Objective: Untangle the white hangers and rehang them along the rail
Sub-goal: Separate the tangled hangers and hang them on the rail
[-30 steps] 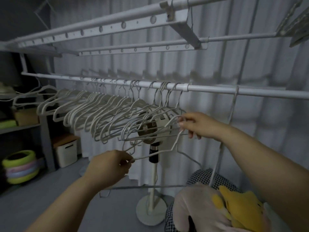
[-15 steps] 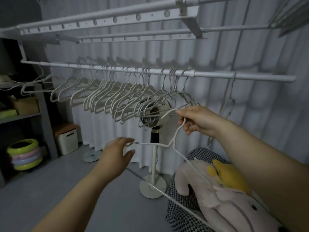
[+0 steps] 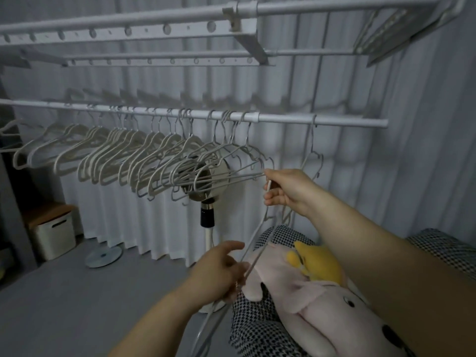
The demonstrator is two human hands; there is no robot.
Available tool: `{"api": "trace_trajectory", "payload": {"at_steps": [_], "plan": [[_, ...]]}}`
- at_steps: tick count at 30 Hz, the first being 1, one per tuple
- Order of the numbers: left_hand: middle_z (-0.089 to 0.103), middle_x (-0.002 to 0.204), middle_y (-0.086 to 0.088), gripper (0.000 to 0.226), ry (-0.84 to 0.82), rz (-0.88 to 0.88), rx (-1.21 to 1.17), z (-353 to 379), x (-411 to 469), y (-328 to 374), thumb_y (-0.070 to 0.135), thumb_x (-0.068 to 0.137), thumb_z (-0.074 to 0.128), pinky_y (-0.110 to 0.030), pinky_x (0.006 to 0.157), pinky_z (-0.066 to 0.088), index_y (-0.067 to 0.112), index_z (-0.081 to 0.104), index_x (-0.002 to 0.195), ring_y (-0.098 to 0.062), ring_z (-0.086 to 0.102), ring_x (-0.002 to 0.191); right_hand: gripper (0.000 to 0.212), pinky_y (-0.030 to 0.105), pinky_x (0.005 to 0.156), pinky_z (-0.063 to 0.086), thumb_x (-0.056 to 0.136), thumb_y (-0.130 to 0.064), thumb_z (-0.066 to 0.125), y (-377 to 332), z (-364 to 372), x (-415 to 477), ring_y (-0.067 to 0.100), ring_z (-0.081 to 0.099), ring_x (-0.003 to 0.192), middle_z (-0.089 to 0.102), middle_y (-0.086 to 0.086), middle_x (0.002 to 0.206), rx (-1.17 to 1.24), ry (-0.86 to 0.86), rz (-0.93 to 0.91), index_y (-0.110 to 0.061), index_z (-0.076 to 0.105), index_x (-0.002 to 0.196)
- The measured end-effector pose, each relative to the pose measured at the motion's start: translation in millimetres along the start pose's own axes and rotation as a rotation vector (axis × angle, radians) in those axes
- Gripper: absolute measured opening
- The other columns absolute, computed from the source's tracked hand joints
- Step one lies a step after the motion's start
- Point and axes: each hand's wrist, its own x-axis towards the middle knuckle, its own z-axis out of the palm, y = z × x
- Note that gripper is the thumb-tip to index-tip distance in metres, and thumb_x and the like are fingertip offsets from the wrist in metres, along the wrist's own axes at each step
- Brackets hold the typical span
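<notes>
A white rail (image 3: 283,119) runs across the view at chest height. Several white hangers (image 3: 144,155) hang crowded along its left and middle parts, and one more hanger (image 3: 312,150) hangs alone near its right end. My right hand (image 3: 288,191) is shut on the top of a loose white hanger (image 3: 260,229), just right of the crowded bunch. That hanger slants down and left from it. My left hand (image 3: 219,269) grips its lower wire near the plush toys.
A standing fan (image 3: 206,184) is behind the hangers, its pole going down to the floor. A pink plush (image 3: 309,300) and a yellow plush (image 3: 318,264) lie on a checkered cushion (image 3: 260,328) at lower right. A white box (image 3: 54,234) stands at left. A drying rack (image 3: 154,27) hangs overhead.
The loose hanger has come away from the bunch and swung down to hang steeply. My left hand dropped lower and closed on its lower wire. The camera moved closer to the rail.
</notes>
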Motion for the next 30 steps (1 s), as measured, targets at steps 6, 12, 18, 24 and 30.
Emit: {"api": "trace_trajectory", "payload": {"at_steps": [6, 12, 18, 24, 30], "plan": [[0.050, 0.044, 0.003, 0.026, 0.186, 0.030, -0.012, -6, 40, 6, 0.009, 0.093, 0.045, -0.014, 0.033, 0.033, 0.008, 0.055, 0.118, -0.003, 0.038, 0.023, 0.032, 0.031, 0.063, 0.053, 0.094, -0.027, 0.047, 8, -20, 38, 0.029, 0.061, 0.071, 0.061, 0.022, 0.091, -0.361, 0.112, -0.128, 0.000, 0.060, 0.084], [0.050, 0.052, -0.002, 0.031, 0.211, 0.063, -0.031, -2, 99, 27, 0.010, 0.093, 0.045, -0.014, 0.034, 0.035, 0.005, 0.053, 0.123, -0.002, 0.039, 0.024, 0.036, 0.029, 0.107, 0.022, 0.091, -0.020, 0.048, 2, -67, 90, 0.026, 0.027, 0.131, 0.038, 0.009, 0.140, -1.034, 0.394, -0.447, -0.011, 0.049, 0.126], [0.045, 0.035, 0.004, 0.030, 0.260, 0.165, -0.120, 12, 167, 66, 0.005, 0.093, 0.043, -0.013, 0.033, 0.032, 0.001, 0.054, 0.121, -0.003, 0.036, 0.023, 0.059, 0.027, 0.115, 0.002, 0.091, -0.017, 0.045, -18, -115, 133, 0.021, 0.007, 0.144, 0.008, 0.003, 0.157, -1.227, 0.450, -0.539, -0.016, 0.021, 0.145], [0.045, 0.050, -0.003, 0.030, 0.275, 0.235, -0.212, 38, 221, 100, 0.007, 0.093, 0.043, -0.013, 0.031, 0.032, 0.002, 0.052, 0.122, -0.001, 0.038, 0.025, 0.062, 0.035, 0.116, -0.010, 0.094, -0.022, 0.040, -27, -147, 164, 0.017, -0.001, 0.145, 0.003, -0.002, 0.157, -1.403, 0.419, -0.541, -0.019, 0.009, 0.147], [0.046, 0.041, 0.000, 0.028, 0.250, 0.195, -0.239, 50, 245, 103, 0.005, 0.093, 0.044, -0.011, 0.029, 0.030, -0.003, 0.051, 0.119, -0.003, 0.036, 0.023, 0.059, 0.035, 0.115, -0.009, 0.093, -0.023, 0.041, -24, -155, 174, 0.017, 0.002, 0.144, 0.009, -0.004, 0.157, -1.383, 0.409, -0.594, -0.018, 0.014, 0.146]]}}
